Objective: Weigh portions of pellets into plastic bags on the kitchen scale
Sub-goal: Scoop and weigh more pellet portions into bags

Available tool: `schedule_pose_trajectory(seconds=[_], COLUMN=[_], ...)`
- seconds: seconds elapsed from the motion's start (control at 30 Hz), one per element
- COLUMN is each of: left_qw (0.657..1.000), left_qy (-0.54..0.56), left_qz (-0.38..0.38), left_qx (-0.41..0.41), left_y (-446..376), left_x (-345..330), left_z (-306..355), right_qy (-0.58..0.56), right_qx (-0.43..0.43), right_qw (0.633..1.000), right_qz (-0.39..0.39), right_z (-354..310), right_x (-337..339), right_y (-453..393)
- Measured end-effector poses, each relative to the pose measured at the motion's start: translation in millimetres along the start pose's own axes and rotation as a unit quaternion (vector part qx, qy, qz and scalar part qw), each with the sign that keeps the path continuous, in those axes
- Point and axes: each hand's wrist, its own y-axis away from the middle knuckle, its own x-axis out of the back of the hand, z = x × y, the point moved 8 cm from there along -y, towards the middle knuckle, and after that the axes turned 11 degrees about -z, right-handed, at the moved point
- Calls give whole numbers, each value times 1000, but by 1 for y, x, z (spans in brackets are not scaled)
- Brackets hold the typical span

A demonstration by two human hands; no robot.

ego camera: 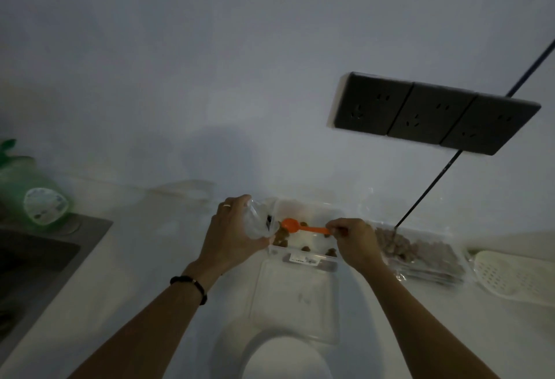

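Dim light over the counter, and both hands are busy at the far edge by the wall. The left hand point(232, 230) grips a small clear plastic bag point(259, 224), fingers curled around its outer side, holding it just at the left end of the clear container point(303, 254). A ring shows on one finger and a dark bracelet point(192, 284) sits on the left wrist.

The right hand point(354, 240) pinches the handle end of an orange spoon point(301, 227) between fingertips and thumb. The spoon lies level between the two hands, its bowl pointing toward the bag and sitting right beside the bag's mouth. Whether the bowl carries anything is too dark to tell.

Under the spoon, brown pellets point(282, 237) lie scattered in the container, most of them clustered close to the left hand, a few more along the near wall toward the right hand.

Nearer the person than the hands, a clear lid point(295, 300) lies flat, and below it a white round-topped object point(280, 357) that may be the scale; no display is readable.

Right of the right hand sits a clear pack of pale chunks point(420, 254), then a white perforated tray point(516, 276). Far out left of the left hand stand a green bottle point(33, 195) and a dark sink point(39, 261). Above the right hand, a black socket panel point(435, 112) on the wall with a thin dark cord point(432, 188) running past it.
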Motion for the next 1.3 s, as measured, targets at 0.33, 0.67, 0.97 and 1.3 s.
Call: schedule_pose_trajectory(seconds=[0.33, 0.67, 0.97, 1.3], left_qw=[1000, 999, 1000, 999], left_qy=[-22, -31, -26, 22], left_qz=[-9, -1, -14, -22], left_qx=[7, -6, -6, -21], left_y=[2, 3, 0, -15], left_x=[-10, -5, -11, -14], left_z=[-1, 1, 4, 27], right_qy=[-74, -298, -402, -318], right_qx=[15, -111, -94, -43], right_qw=[991, 942, 909, 947], right_qz=[-108, -106, -63, 8], right_z=[7, 26, 26, -16], right_x=[-9, -15, 0, 92], right_y=[-2, 1, 16, 39])
